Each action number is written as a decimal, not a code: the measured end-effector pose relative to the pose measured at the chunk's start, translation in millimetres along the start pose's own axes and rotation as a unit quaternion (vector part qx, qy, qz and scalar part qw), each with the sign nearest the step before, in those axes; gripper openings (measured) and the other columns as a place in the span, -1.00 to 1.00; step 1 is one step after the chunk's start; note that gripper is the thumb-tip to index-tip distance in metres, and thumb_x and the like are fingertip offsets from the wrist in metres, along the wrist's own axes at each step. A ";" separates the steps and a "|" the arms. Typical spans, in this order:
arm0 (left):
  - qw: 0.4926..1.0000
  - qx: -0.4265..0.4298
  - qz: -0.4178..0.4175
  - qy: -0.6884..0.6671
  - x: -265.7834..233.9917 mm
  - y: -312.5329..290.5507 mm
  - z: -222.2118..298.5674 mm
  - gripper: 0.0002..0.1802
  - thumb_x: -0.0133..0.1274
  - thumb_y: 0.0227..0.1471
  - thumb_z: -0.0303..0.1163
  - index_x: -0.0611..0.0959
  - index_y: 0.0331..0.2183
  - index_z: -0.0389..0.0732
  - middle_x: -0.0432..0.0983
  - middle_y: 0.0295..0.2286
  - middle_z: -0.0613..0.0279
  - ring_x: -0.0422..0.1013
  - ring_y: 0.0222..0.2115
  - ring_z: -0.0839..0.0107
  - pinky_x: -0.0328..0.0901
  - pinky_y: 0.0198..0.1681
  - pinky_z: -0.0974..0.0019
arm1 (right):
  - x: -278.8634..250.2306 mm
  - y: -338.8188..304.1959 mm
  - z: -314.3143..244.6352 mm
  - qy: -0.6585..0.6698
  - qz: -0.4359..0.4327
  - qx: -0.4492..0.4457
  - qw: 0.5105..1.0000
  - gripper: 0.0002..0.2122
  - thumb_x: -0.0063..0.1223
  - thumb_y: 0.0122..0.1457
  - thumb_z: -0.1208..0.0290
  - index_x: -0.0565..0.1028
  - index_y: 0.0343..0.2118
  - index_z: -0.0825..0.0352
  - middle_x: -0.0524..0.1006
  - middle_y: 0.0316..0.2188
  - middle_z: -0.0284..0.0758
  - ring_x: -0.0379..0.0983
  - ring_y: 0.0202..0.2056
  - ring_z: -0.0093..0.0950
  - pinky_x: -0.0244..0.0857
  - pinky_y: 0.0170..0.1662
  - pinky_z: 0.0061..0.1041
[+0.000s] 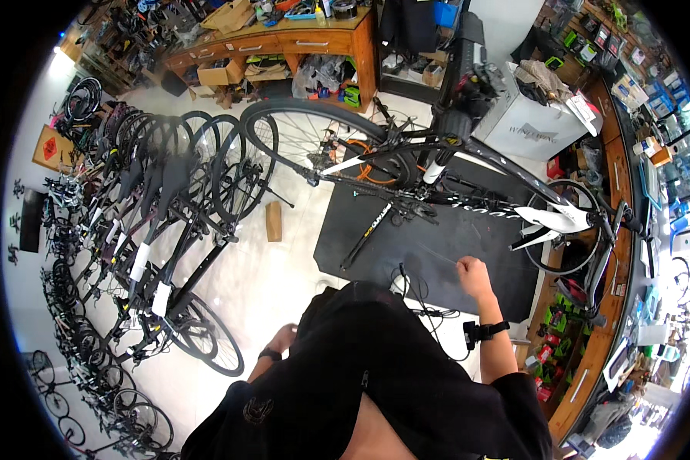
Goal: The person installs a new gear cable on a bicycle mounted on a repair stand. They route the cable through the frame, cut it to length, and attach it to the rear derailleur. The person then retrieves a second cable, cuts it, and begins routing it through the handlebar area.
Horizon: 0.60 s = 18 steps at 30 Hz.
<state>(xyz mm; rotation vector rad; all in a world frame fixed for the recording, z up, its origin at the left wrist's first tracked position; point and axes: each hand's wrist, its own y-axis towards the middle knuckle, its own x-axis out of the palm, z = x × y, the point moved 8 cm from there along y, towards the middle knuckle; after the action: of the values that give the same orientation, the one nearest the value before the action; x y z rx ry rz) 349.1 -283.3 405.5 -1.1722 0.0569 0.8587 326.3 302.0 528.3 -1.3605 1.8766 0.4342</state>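
My right hand [474, 276] is closed in front of me, over the dark mat [468, 264]. A thin wire [438, 254] runs from its fingers toward the far left; its other end is hard to make out. Beyond that hand, a black and white road bike [556, 220] is held up by a black repair stand [458, 123]. Its rear wheel [314, 106] is to the left, its handlebar to the right. My left hand [285, 337] hangs low beside my body, apart from the bikes; its fingers are mostly hidden.
Parked bikes [165, 180] crowd the left side. A wooden workbench [314, 40] stands at the back, and a long wooden counter [617, 176] lines the right. A grey box [525, 126] stands behind the bike. A brown block [274, 221] lies on the floor. Black cables [435, 313] hang near my body.
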 end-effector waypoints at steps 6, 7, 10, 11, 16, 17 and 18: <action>0.994 0.100 0.037 0.017 -53.2 65.7 -31.4 -0.64 0.02 0.02 -0.33 0.55 -0.16 -0.34 0.56 -0.40 -0.07 0.50 -0.37 0.22 0.36 -0.27 0.28 | 35.4 -16.3 10.6 -0.012 -0.007 0.086 0.996 -0.82 0.07 0.04 0.40 0.54 -0.40 0.43 0.53 -0.47 -0.02 0.50 -0.36 -0.08 0.37 -0.28 -0.29; 0.996 0.085 0.027 -0.016 -66.5 62.0 -31.5 -0.64 0.02 0.01 -0.33 0.55 -0.16 -0.34 0.56 -0.40 -0.05 0.49 -0.38 0.21 0.36 -0.27 0.27 | 34.1 -22.2 -2.3 -0.042 0.006 0.087 0.995 -0.82 0.06 0.04 0.40 0.54 -0.40 0.44 0.54 -0.46 -0.02 0.51 -0.36 -0.10 0.37 -0.28 -0.31; 0.997 0.038 0.002 -0.073 -115.1 63.8 -44.9 -0.62 0.03 0.01 -0.28 0.55 -0.17 -0.32 0.55 -0.36 -0.06 0.49 -0.33 0.16 0.36 -0.19 0.26 | 48.9 -37.0 16.8 -0.016 0.072 0.101 0.992 -0.83 0.04 0.09 0.45 0.49 -0.49 0.49 0.47 -0.68 -0.27 0.41 -0.64 -0.52 0.27 -0.56 -0.50; 0.996 0.067 0.036 -0.045 -134.3 70.4 -60.7 -0.63 0.03 0.01 -0.26 0.56 -0.17 -0.28 0.55 -0.36 -0.07 0.49 -0.32 0.13 0.36 -0.19 0.24 | 53.6 -42.6 4.7 0.018 0.072 0.127 0.989 -0.83 0.03 0.10 0.45 0.48 -0.50 0.48 0.45 -0.69 -0.31 0.39 -0.66 -0.56 0.24 -0.58 -0.54; 0.983 0.149 0.110 -0.013 -234.9 76.6 -59.1 -0.64 0.03 0.01 -0.25 0.56 -0.16 -0.23 0.53 -0.36 -0.12 0.49 -0.29 0.06 0.36 -0.22 0.20 | 60.8 -56.0 -28.8 0.062 0.135 0.167 0.975 -0.83 0.04 0.10 0.45 0.46 -0.52 0.47 0.45 -0.69 -0.32 0.37 -0.62 -0.59 0.27 -0.52 -0.53; 0.982 0.151 0.111 -0.013 -253.5 73.5 -51.6 -0.63 0.04 0.02 -0.28 0.54 -0.13 -0.25 0.54 -0.37 -0.05 0.50 -0.32 0.13 0.36 -0.24 0.23 | 60.0 -52.9 -39.2 0.029 0.139 0.159 0.977 -0.84 0.05 0.09 0.45 0.47 -0.50 0.47 0.47 -0.67 -0.30 0.38 -0.60 -0.59 0.28 -0.50 -0.54; 0.978 0.173 0.111 -0.042 -271.8 66.9 -34.8 -0.63 0.05 0.03 -0.32 0.52 -0.11 -0.28 0.55 -0.37 0.03 0.49 -0.36 0.22 0.36 -0.26 0.28 | 58.0 -48.3 -58.3 0.011 0.145 0.153 0.977 -0.85 0.06 0.08 0.45 0.48 -0.49 0.47 0.47 -0.66 -0.29 0.37 -0.60 -0.58 0.27 -0.48 -0.54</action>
<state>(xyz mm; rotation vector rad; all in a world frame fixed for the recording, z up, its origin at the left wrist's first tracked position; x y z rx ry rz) 133.6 -455.9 463.3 -0.8106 0.2624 1.0483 340.2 207.7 530.8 -0.8960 2.0696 0.2594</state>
